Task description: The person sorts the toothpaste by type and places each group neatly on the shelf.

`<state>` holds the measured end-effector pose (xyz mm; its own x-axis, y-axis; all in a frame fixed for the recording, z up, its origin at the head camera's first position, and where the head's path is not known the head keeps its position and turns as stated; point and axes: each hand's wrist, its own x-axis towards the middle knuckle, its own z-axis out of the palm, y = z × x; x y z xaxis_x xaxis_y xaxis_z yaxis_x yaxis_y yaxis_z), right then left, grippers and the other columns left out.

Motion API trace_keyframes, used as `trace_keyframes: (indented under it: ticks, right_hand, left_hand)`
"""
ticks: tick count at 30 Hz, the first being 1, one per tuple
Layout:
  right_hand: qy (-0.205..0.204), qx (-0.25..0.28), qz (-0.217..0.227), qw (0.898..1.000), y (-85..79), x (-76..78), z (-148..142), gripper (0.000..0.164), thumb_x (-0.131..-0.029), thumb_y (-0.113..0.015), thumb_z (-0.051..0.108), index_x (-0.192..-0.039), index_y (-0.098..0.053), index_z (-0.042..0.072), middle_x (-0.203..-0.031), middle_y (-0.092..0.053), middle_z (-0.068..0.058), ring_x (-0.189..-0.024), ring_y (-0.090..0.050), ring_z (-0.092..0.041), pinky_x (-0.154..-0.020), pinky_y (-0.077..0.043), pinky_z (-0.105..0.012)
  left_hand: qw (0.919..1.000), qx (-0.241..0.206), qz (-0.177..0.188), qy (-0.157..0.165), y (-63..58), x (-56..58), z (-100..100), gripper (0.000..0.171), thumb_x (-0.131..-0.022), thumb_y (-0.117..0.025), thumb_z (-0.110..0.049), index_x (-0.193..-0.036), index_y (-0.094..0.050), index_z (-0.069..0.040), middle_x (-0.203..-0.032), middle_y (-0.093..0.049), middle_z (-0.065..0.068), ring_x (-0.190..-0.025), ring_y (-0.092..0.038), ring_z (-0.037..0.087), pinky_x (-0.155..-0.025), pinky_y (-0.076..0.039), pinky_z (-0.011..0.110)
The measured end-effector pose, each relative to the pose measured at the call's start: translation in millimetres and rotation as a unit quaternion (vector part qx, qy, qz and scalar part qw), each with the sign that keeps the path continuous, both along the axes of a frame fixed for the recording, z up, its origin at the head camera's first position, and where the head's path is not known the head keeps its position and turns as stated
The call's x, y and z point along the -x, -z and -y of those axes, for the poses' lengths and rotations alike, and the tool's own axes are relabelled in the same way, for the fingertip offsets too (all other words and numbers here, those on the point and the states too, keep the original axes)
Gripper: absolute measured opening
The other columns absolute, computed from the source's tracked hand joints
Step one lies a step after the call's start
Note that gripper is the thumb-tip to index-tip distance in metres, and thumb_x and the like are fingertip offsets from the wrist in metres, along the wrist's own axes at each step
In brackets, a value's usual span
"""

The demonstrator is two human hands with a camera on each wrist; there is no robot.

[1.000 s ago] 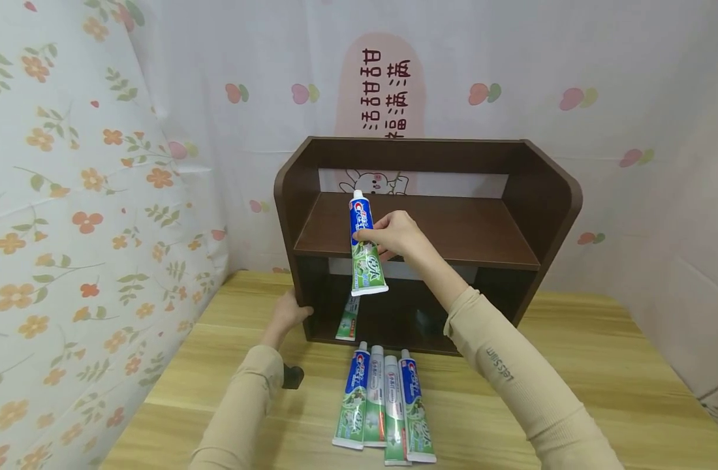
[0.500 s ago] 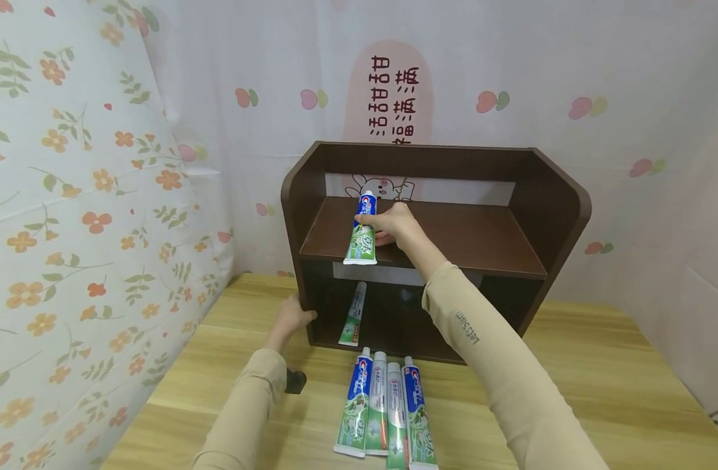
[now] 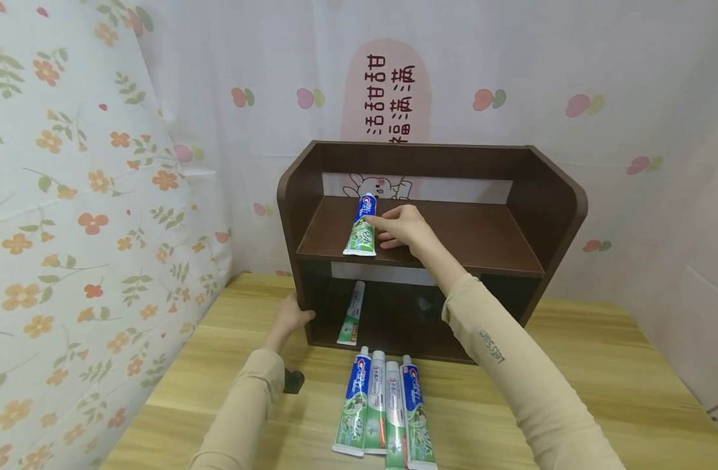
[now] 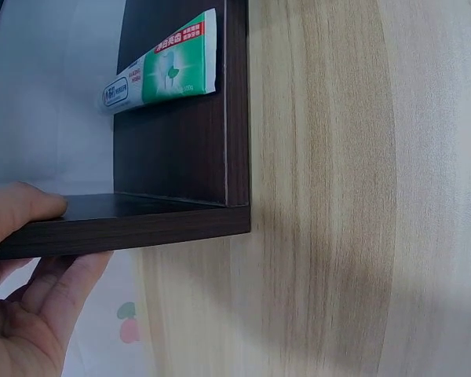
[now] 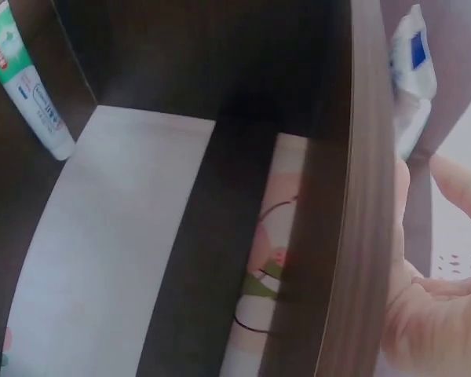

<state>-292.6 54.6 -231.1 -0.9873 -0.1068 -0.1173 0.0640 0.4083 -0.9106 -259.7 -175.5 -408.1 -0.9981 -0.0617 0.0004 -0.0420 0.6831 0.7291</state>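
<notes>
Wooden table [image 3: 570,365] bearing a shelf [image 3: 555,215]: right hand [image 3: 403,227], fingers relaxed, touches the toothpaste tube [image 3: 361,225] on the upper board; left hand [image 3: 290,320] grips the shelf's left side.

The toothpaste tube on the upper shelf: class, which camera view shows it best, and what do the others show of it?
The head view: the whole toothpaste tube lies on the upper shelf, with the right hand touching it. The right wrist view catches only a blurred part past the shelf edge. The left wrist view misses it.
</notes>
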Motion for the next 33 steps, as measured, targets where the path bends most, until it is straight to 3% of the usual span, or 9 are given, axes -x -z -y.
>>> trace_keyframes:
  ticks: [7,15,22,27,33]
  right_hand:
    - [-0.048,0.005,-0.032,0.998,4.2,-35.0,-33,0.049,-0.087,-0.060,0.028,-0.125,-0.046,0.000,-0.120,-0.057,-0.019,-0.083,-0.065,-0.016,-0.069,-0.056,-0.029]
    - [-0.083,-0.013,-0.076,0.994,24.7,-68.2,-55,0.046,-0.088,-0.059,0.027,-0.122,-0.048,-0.002,-0.112,-0.059,-0.024,-0.084,-0.064,-0.017,-0.073,-0.056,-0.035]
    - [-0.092,-0.023,-0.071,0.993,66.9,-88.9,-73,0.045,-0.086,-0.061,0.028,-0.119,-0.050,-0.001,-0.105,-0.062,-0.021,-0.082,-0.064,-0.017,-0.069,-0.057,-0.034]
    - [-0.082,-0.004,-0.042,0.996,100.7,-92.2,-87,0.047,-0.085,-0.062,0.029,-0.117,-0.050,-0.003,-0.102,-0.063,-0.019,-0.080,-0.063,-0.016,-0.069,-0.057,-0.036]
    - [-0.080,0.020,-0.018,0.996,128.3,-94.6,-92,0.046,-0.085,-0.062,0.027,-0.117,-0.050,-0.005,-0.101,-0.063,-0.018,-0.080,-0.064,-0.016,-0.068,-0.057,-0.036]
  left_hand:
    - [1.0000,0.003,-0.007,0.004,1.4,4.9,3,0.053,-0.078,-0.060,-0.006,-0.126,-0.042,0.009,-0.120,-0.054,0.031,-0.111,-0.052,0.045,-0.093,-0.043,0.051]
    - [0.9997,0.021,-0.010,0.011,-0.4,4.3,4,0.053,-0.077,-0.061,-0.007,-0.124,-0.043,0.009,-0.117,-0.055,0.031,-0.108,-0.053,0.045,-0.091,-0.045,0.052]
    - [0.9997,0.020,0.001,0.012,2.9,2.8,0,0.055,-0.077,-0.060,-0.007,-0.127,-0.041,0.008,-0.119,-0.054,0.031,-0.110,-0.052,0.045,-0.092,-0.044,0.052]
    - [0.9999,0.008,0.001,0.009,1.6,1.1,-1,0.056,-0.077,-0.059,-0.007,-0.128,-0.040,0.008,-0.121,-0.053,0.031,-0.111,-0.051,0.046,-0.093,-0.043,0.053]
    - [0.9999,0.001,0.002,0.014,-1.9,0.7,1,0.057,-0.076,-0.061,-0.005,-0.128,-0.040,0.008,-0.121,-0.053,0.031,-0.111,-0.051,0.046,-0.092,-0.044,0.053]
